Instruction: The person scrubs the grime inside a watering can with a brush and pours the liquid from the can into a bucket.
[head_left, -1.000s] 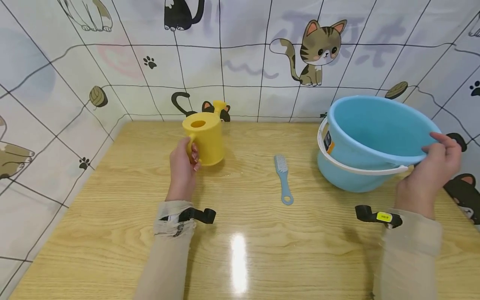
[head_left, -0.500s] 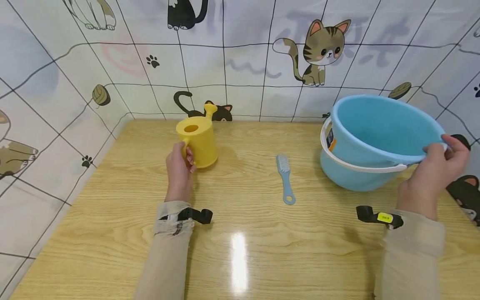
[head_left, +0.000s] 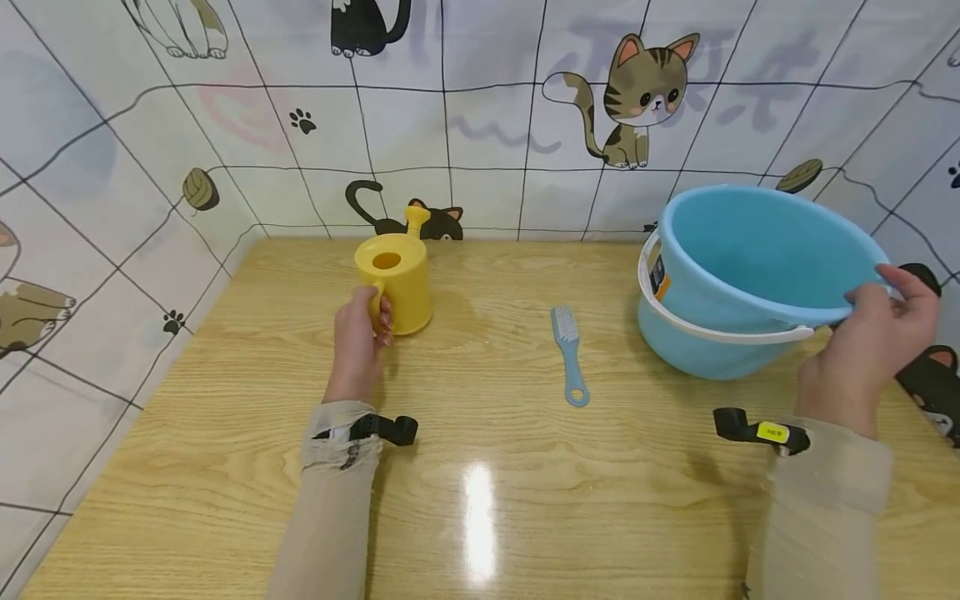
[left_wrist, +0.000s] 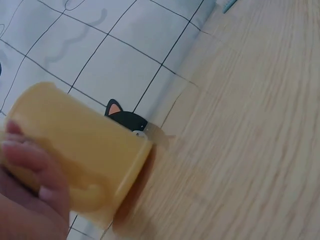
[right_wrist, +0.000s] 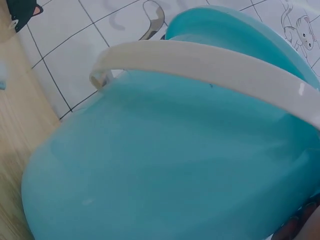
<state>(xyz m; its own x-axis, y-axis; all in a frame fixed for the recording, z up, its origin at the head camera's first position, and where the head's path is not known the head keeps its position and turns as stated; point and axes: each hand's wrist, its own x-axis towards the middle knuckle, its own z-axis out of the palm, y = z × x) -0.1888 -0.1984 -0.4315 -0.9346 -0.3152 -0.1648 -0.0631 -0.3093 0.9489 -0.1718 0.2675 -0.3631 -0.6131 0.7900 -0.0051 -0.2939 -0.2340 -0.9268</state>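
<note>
A yellow watering can [head_left: 408, 287] stands at the back left of the table, its spout toward the wall. My left hand [head_left: 358, 337] grips its handle, fingers curled round it; the left wrist view shows the can's side [left_wrist: 80, 145] close up. At the right is a light blue bucket [head_left: 712, 287], its mouth leaning toward me and to the right. My right hand [head_left: 873, 342] holds the bucket's right rim between thumb and fingers. The white bail handle [head_left: 720, 336] hangs down across the bucket's front.
A blue brush [head_left: 570, 354] with pale bristles lies on the wooden table [head_left: 480, 433] between the can and the bucket. Behind the table rises a white wall covering [head_left: 487, 125] with grid lines and printed cats, which also covers both sides.
The watering can has moved left and slightly toward me with my left hand on its handle, then almost stopped. My right hand keeps its hold on the bucket rim.
</note>
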